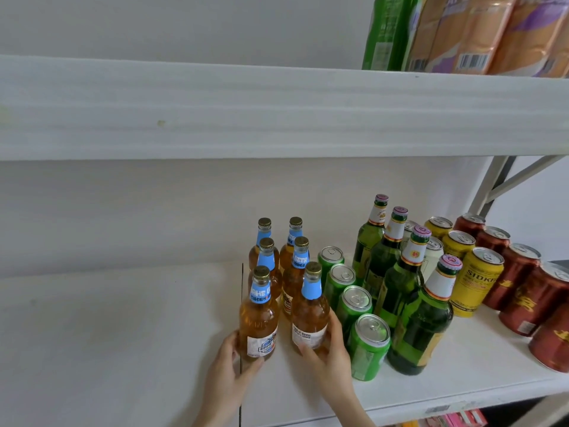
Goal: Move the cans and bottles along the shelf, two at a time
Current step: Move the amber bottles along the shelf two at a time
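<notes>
**Clerk:** Entry, step in hand?

**Checker:** Lifting one pair. The left hand (234, 362) is curled round the lower body of the front-left amber bottle (258, 318). The right hand (331, 355) is wrapped round the front-right amber bottle (309, 312), thumb across the label. Both bottles are upright on the shelf (123, 334).

**Clerk:** Location, against the green cans (354, 305)?

**Checker:** Both held bottles stand on the side of the green cans away from the green bottles (400, 282). The front-right one is just beside the cans, and the right hand's fingers sit between it and them. Four more amber bottles (292, 272) stand close behind the pair.

**Clerk:** Handling note?

**Checker:** The glass looks smooth and the grips sit low, so I judge a firm hold is needed, with the necks kept vertical. Raise both straight up before going sideways, so the right knuckles miss the cans and the bases clear the bottles behind.

**Clerk:** Destination?

**Checker:** Probably the bare shelf beyond the amber bottles, away from the green cans. Set both down together, spaced as they are now.
</notes>
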Available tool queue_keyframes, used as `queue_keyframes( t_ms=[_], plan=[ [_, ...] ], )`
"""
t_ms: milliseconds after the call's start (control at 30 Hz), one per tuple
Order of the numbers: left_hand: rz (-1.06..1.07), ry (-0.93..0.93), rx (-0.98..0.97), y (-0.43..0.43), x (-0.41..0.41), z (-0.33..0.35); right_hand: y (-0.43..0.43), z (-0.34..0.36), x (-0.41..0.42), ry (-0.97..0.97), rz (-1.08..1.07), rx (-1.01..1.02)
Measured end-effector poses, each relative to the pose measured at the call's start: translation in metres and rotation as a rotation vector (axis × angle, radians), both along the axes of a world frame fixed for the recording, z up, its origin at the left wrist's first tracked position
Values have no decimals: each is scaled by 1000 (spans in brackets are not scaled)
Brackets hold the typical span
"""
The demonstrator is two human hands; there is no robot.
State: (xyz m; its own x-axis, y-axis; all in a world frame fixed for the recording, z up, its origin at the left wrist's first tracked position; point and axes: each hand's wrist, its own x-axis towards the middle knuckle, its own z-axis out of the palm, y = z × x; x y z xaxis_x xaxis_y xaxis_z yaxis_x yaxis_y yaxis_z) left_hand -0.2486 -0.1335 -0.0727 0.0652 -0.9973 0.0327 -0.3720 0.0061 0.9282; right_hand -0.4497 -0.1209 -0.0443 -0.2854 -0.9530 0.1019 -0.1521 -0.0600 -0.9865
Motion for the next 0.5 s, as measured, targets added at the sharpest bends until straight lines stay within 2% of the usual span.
queue_keyframes(
  t_ms=[133,500],
  plan=[
    [94,-45,-30,-3,-10,-3,-2,-7,0,8,-19,1],
    [89,-202,-57,-9,-15,-1,-6,-9,1,6,-14,40]
  ],
)
